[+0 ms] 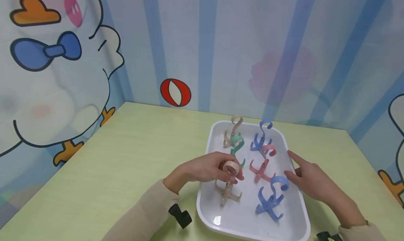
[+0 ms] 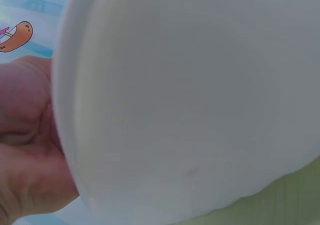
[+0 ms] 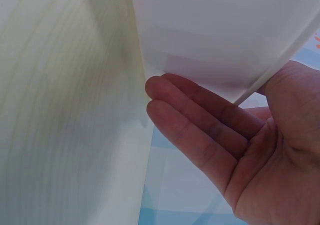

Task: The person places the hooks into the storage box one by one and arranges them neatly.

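In the head view a white tray (image 1: 233, 218) holds several plastic hooks, each with a curled top and splayed prongs at its base. My left hand (image 1: 206, 168) pinches a beige hook (image 1: 228, 192) below its curl, at the tray's left side. A green hook (image 1: 237, 142) behind that hand is partly hidden. My right hand (image 1: 315, 181) holds the tray's right rim, thumb over the edge. In the right wrist view, the fingers (image 3: 192, 135) lie nearly straight along the tray's outer wall (image 3: 200, 35). The tray wall (image 2: 190, 100) hides the left fingertips in the left wrist view.
Another beige hook (image 1: 234, 128) and a blue hook (image 1: 261, 139) stand at the tray's far end. A pink hook (image 1: 261, 171) and a second blue hook (image 1: 270, 204) are on its right side. Under everything is a pale green tabletop (image 1: 142, 139), with a printed curtain (image 1: 180, 41) behind.
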The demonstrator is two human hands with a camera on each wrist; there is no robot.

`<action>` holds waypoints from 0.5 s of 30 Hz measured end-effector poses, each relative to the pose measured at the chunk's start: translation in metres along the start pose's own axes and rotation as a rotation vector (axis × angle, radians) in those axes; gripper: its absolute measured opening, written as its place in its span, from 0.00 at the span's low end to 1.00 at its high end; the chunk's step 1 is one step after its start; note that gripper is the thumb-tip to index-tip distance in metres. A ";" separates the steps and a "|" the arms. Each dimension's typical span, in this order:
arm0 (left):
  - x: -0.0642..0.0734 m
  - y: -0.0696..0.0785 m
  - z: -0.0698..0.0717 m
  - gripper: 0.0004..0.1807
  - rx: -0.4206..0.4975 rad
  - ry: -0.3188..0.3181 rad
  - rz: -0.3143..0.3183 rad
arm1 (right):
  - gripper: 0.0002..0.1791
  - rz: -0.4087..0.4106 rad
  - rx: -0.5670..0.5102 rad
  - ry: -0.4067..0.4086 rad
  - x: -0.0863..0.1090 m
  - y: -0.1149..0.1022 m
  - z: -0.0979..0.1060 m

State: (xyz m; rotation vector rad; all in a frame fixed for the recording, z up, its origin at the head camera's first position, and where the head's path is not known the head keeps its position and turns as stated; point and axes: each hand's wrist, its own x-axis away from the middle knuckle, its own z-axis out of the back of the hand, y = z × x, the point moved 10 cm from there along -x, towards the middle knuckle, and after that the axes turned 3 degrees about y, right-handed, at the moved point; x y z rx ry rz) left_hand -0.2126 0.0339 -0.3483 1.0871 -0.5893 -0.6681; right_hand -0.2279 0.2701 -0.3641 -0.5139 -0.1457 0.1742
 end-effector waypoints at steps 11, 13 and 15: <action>0.022 0.019 0.033 0.36 -0.020 0.011 -0.052 | 0.48 -0.002 -0.039 -0.028 0.002 0.003 0.003; 0.030 0.026 0.047 0.34 -0.012 0.039 -0.084 | 0.47 -0.005 -0.041 -0.011 0.003 0.006 0.010; 0.039 0.032 0.065 0.31 -0.036 0.106 -0.107 | 0.47 0.002 -0.017 0.037 0.005 0.009 0.020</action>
